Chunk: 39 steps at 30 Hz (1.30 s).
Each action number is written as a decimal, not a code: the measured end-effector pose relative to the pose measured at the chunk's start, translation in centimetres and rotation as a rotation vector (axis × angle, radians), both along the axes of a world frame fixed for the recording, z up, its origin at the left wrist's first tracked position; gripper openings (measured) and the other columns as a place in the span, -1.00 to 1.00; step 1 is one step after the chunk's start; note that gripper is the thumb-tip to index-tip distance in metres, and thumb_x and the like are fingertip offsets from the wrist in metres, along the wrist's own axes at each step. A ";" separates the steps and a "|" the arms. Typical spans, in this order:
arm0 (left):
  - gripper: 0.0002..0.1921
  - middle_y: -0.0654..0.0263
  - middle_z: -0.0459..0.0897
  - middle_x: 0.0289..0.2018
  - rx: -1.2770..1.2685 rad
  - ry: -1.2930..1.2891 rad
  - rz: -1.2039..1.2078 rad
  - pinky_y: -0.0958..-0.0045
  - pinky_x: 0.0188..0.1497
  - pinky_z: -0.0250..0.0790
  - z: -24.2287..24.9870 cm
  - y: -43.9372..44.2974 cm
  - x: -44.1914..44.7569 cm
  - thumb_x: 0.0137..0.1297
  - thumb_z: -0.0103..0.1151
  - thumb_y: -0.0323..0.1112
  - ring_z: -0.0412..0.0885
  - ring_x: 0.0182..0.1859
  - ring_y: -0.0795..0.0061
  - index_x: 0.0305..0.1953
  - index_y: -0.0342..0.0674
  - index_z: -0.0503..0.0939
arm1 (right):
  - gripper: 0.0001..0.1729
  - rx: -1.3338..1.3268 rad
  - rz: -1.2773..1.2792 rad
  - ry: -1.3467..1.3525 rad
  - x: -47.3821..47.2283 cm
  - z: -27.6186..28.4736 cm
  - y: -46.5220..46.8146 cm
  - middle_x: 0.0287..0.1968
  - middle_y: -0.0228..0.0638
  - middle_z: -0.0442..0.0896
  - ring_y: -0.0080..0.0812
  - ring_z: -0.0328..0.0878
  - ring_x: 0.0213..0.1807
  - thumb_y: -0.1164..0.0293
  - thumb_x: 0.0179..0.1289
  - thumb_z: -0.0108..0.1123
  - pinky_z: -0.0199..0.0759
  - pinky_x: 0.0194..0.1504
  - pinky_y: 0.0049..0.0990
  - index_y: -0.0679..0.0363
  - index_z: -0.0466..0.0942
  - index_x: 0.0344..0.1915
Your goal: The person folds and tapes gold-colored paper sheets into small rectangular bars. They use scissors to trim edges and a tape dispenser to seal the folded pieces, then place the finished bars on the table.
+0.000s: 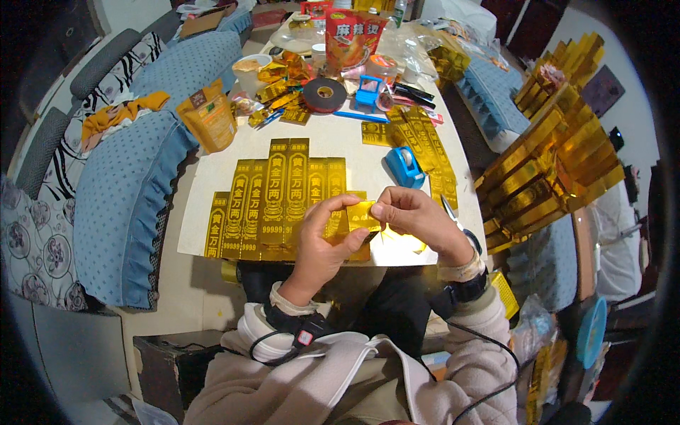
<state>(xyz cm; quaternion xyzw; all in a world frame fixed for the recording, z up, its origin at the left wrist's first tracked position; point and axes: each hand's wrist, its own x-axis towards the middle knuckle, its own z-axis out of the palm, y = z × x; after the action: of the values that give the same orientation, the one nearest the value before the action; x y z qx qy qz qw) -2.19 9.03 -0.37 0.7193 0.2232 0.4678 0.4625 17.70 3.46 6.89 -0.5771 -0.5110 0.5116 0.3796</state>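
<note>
A small piece of gold foil card (363,216) is held up over the table's near edge. My left hand (328,239) grips its left side, fingers above and thumb below. The thumb and fingertips of my right hand (411,212) pinch its right upper edge. Beside and behind my left hand, flat gold printed cardboard strips (276,196) stand side by side in stepped lengths on the white table (196,212). A blue tape dispenser (405,167) lies just beyond my right hand. Scissors (449,208) lie by my right wrist, partly hidden.
Further back are a black tape roll (324,95), an orange pouch (208,119), a red food packet (353,40), a blue toy chair (368,92) and more gold strips (417,135). Folded gold structures (552,170) stand right of the table. Blue-covered sofas (122,212) flank it.
</note>
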 end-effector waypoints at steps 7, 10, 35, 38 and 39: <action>-0.58 0.19 0.65 0.05 -0.064 -0.064 0.023 0.29 0.25 0.35 -0.2 -0.1 0.3 0.25 0.39 -0.28 0.58 0.12 0.27 0.10 -0.22 0.57 | -0.55 -0.032 -0.018 0.151 0.4 -3.0 -0.2 -0.43 -0.51 0.58 -0.73 0.41 -0.49 -0.03 0.42 0.27 0.24 -0.49 -0.70 0.12 0.47 -0.13; -0.57 0.21 0.63 0.08 -0.061 -0.034 0.020 0.32 0.30 0.31 -0.2 -0.1 0.2 0.27 0.38 -0.30 0.55 0.17 0.33 0.13 -0.25 0.55 | -0.54 -0.107 -0.020 0.237 0.7 -6.3 0.2 -0.42 -0.51 0.56 -0.75 0.41 -0.46 -0.06 0.42 0.26 0.22 -0.48 -0.72 0.11 0.46 -0.13; -0.58 0.16 0.65 0.04 -0.037 -0.034 0.049 0.27 0.22 0.41 -0.3 -0.1 0.2 0.27 0.39 -0.20 0.60 0.12 0.22 0.10 -0.20 0.59 | -0.74 -0.199 -0.650 0.070 12.5 -9.5 3.8 -0.27 -0.40 0.62 -0.57 0.57 -0.20 0.15 0.48 0.19 0.49 -0.05 -0.52 0.10 0.58 -0.13; -0.58 0.16 0.65 0.04 -0.047 -0.043 0.046 0.28 0.23 0.41 -0.3 0.0 0.2 0.27 0.39 -0.20 0.59 0.13 0.22 0.10 -0.20 0.59 | -0.78 -0.082 -0.732 0.202 11.7 -10.7 2.7 -0.33 -0.45 0.62 -0.61 0.55 -0.29 0.19 0.45 0.22 0.43 -0.16 -0.62 0.11 0.55 -0.19; -0.58 0.16 0.65 0.05 -0.037 -0.036 0.056 0.28 0.24 0.41 -0.3 -0.1 0.2 0.27 0.39 -0.20 0.59 0.13 0.22 0.10 -0.20 0.59 | -0.79 -0.040 -0.768 0.239 11.7 -11.2 2.4 -0.37 -0.48 0.62 -0.62 0.54 -0.33 0.21 0.43 0.23 0.40 -0.22 -0.67 0.11 0.54 -0.21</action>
<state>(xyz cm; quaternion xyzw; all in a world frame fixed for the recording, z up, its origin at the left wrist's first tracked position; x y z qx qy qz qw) -2.00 8.95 -0.72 0.6954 0.2435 0.4894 0.4664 29.37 5.84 -4.31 -0.6698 -0.2001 0.4060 0.5886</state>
